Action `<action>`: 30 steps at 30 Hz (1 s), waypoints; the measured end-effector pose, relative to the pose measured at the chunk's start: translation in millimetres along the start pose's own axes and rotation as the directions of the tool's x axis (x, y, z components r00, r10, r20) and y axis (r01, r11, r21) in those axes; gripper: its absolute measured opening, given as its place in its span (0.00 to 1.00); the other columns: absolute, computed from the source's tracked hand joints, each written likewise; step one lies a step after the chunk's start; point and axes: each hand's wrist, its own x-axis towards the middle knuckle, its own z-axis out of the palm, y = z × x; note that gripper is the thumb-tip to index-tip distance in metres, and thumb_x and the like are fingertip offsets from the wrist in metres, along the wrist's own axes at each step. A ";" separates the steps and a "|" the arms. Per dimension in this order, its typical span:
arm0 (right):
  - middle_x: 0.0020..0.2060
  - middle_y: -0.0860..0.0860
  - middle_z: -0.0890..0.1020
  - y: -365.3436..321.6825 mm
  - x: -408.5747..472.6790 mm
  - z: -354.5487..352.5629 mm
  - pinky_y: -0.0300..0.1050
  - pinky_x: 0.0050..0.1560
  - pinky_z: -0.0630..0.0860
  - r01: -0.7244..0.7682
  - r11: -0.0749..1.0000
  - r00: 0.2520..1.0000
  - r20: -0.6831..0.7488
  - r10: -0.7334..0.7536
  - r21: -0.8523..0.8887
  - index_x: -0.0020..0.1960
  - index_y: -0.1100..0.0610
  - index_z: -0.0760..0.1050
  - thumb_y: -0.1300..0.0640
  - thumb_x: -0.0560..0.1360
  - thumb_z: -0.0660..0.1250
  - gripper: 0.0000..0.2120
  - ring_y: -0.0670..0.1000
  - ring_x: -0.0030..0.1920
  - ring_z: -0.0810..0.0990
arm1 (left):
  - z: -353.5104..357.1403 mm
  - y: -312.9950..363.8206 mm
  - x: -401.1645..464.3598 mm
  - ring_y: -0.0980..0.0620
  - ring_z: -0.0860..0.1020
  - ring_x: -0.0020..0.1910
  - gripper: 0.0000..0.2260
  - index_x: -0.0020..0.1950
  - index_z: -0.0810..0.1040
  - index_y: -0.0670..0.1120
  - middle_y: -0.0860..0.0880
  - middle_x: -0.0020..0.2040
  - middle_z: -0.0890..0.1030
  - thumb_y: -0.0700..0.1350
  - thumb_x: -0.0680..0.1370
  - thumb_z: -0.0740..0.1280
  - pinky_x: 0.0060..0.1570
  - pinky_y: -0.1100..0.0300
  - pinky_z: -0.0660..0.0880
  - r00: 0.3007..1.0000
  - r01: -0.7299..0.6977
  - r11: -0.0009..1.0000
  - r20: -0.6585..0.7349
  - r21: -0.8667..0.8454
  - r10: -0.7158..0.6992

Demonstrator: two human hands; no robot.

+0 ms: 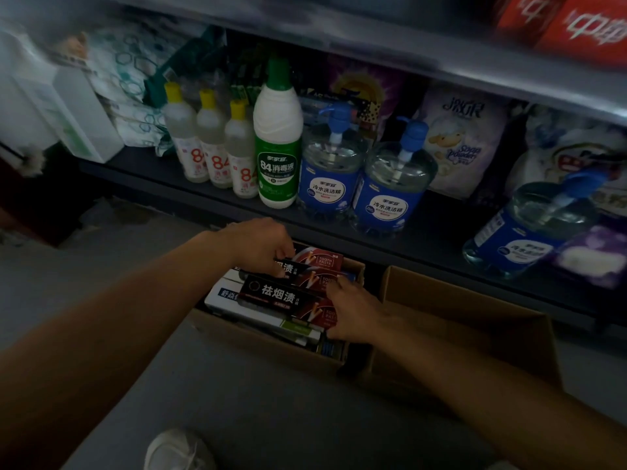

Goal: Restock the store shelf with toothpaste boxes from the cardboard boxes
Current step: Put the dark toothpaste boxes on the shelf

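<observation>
Pinching the right end of the nearest dark toothpaste box (286, 299), our right hand (353, 312) has its fingers curled on that end. Our left hand (259, 244) grips the far box (314, 261) just behind, fingertips curled over its top edge. Both boxes lie crosswise, long axis running left to right, atop white boxes (222, 295) in the cardboard box (258, 344) on the floor. We judge a lift toward the shelf (190, 174) above. Dim light and our hands hide the box's depths; the second carton (475, 320) looks dark inside.
</observation>
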 end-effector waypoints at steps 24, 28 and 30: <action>0.52 0.50 0.76 -2.1 -26.9 -84.1 0.43 0.48 0.72 0.118 0.988 0.990 -0.066 -0.125 -0.102 0.57 0.54 0.72 0.50 0.69 0.73 0.20 0.50 0.52 0.75 | -48.4 22.0 -24.6 0.55 0.78 0.50 0.21 0.66 0.76 0.44 0.48 0.58 0.81 0.47 0.74 0.72 0.49 0.65 0.72 0.998 0.040 0.999 -0.048 -0.012 -0.040; 0.50 0.49 0.76 3.3 -42.7 -126.0 0.43 0.46 0.74 0.145 0.972 0.957 -0.225 -0.185 -0.186 0.54 0.53 0.72 0.48 0.69 0.72 0.18 0.49 0.49 0.75 | -79.2 32.8 -37.2 0.52 0.78 0.53 0.22 0.66 0.76 0.45 0.48 0.58 0.81 0.49 0.74 0.72 0.53 0.61 0.74 0.993 0.058 0.998 -0.103 0.039 -0.054; 0.49 0.49 0.76 7.4 -50.0 -148.3 0.43 0.43 0.72 0.133 0.960 0.928 -0.309 -0.208 -0.247 0.53 0.53 0.72 0.46 0.69 0.71 0.17 0.50 0.49 0.76 | -97.9 40.0 -44.4 0.53 0.77 0.53 0.22 0.67 0.76 0.45 0.48 0.58 0.80 0.51 0.75 0.71 0.53 0.60 0.74 0.987 0.076 0.995 -0.146 0.064 -0.066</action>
